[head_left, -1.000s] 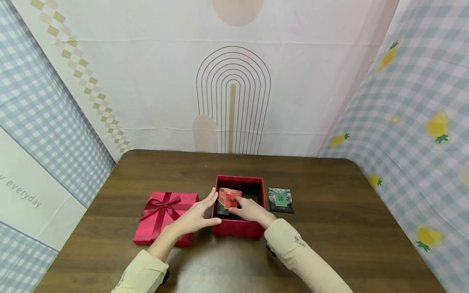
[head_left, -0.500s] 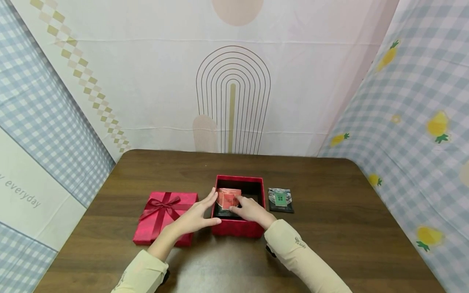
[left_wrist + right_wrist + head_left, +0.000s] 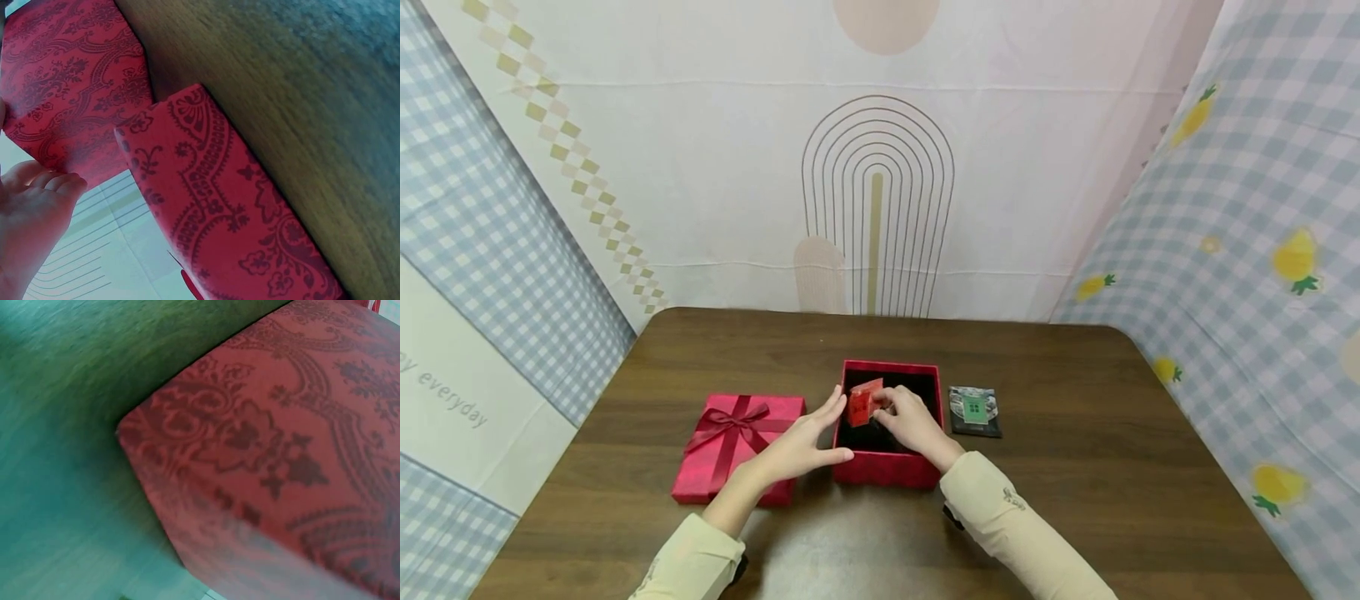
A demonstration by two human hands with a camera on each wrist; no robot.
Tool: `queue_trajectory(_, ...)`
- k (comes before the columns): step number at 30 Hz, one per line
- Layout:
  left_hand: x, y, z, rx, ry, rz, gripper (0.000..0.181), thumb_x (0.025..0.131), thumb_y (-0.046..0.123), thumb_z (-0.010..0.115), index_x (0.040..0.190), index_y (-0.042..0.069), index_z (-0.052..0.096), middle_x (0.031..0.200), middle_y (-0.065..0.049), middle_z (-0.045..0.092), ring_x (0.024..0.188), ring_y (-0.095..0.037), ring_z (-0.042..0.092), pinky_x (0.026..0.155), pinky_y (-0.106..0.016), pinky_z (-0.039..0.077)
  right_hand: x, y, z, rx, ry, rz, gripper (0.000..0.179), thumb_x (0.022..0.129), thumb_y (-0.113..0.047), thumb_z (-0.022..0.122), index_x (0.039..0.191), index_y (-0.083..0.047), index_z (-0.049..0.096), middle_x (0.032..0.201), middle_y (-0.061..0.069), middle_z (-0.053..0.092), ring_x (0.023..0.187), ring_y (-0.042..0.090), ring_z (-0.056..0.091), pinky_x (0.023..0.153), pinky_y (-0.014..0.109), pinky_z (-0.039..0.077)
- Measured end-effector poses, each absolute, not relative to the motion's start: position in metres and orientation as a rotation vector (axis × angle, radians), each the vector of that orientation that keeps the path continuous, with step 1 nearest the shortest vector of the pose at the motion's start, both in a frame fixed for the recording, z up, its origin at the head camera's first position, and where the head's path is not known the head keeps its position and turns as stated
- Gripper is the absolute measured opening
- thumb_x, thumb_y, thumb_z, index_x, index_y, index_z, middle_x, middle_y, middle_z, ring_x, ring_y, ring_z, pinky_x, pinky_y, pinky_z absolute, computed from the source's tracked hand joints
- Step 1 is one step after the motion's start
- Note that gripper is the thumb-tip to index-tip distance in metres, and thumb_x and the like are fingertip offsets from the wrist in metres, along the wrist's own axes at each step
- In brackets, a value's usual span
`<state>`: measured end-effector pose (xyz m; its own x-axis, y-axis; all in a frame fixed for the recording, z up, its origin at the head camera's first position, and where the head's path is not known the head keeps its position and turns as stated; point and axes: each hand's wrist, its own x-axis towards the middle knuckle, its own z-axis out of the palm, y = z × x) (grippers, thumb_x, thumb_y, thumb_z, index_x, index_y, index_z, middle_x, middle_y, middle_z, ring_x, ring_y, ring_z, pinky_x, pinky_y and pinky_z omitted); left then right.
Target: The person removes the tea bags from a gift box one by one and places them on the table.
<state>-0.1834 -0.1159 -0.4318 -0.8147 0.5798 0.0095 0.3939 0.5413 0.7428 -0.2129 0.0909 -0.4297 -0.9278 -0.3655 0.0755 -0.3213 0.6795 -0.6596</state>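
A red gift box (image 3: 887, 469) with a dark inside stands without its lid in the middle of the table. My right hand (image 3: 913, 421) reaches over its near right side and pinches a red sachet (image 3: 860, 408), which is tilted inside the box. Along the box's left wall, my left hand (image 3: 805, 442) rests with straight fingers and the thumb at the near corner. The left wrist view has the left hand (image 3: 40, 206) against the patterned box wall (image 3: 75, 87). In the right wrist view only the box's outside (image 3: 269, 437) shows; the hand is out of sight there.
Left of the box lies the red lid (image 3: 730, 446) with a ribbon bow, partly behind the left hand. A black sachet with a green label (image 3: 975, 410) lies right of the box. The wooden table (image 3: 1075, 500) ends at a hanging cloth (image 3: 737, 192) behind.
The red sachet lay flatter against the right fingertips; now the right hand pinches its edge and has lifted and tilted it. My left hand has stayed at the box.
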Motion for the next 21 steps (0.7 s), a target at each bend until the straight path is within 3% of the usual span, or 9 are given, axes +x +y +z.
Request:
queue_trajectory(7,-0.1822,-0.1149,-0.4337,0.832,2.557,1.127,0.081,0.085,0.035,0.063,0.143,-0.004,0.020,0.151,-0.017,0.007,0.133,-0.033,0.025,0.103,-0.048,0.029,-0.2137,0.0839,-0.4331,-0.634,2.756,-1.149,0.026,0.087,-0.007,0.058,0.112,0.001,0.061,0.099,0.013,0.059,0.075,0.016,0.057,0.069,0.031,0.048)
queue_trajectory(16,-0.1830,-0.1155,-0.4320,0.846,2.575,1.112,0.081,0.085,0.034,0.064,0.142,-0.004,0.021,0.151,-0.017,0.008,0.133,-0.033,0.026,0.103,-0.048,0.029,-0.2178,0.0807,-0.4377,-0.729,2.712,-1.028,0.028,0.090,-0.007,0.053,0.116,0.001,0.060,0.120,0.017,0.058,0.107,0.028,0.055,0.091,0.046,0.043)
queue_trajectory(21,-0.1839,-0.1162,-0.4310,0.847,2.583,1.107,0.081,0.085,0.033,0.064,0.142,-0.004,0.021,0.151,-0.017,0.009,0.133,-0.033,0.026,0.103,-0.048,0.029,-0.2193,0.0811,-0.4359,-0.691,2.709,-1.035,0.029,0.090,-0.007,0.053,0.117,0.001,0.060,0.118,0.017,0.059,0.091,0.023,0.057,0.083,0.042,0.046)
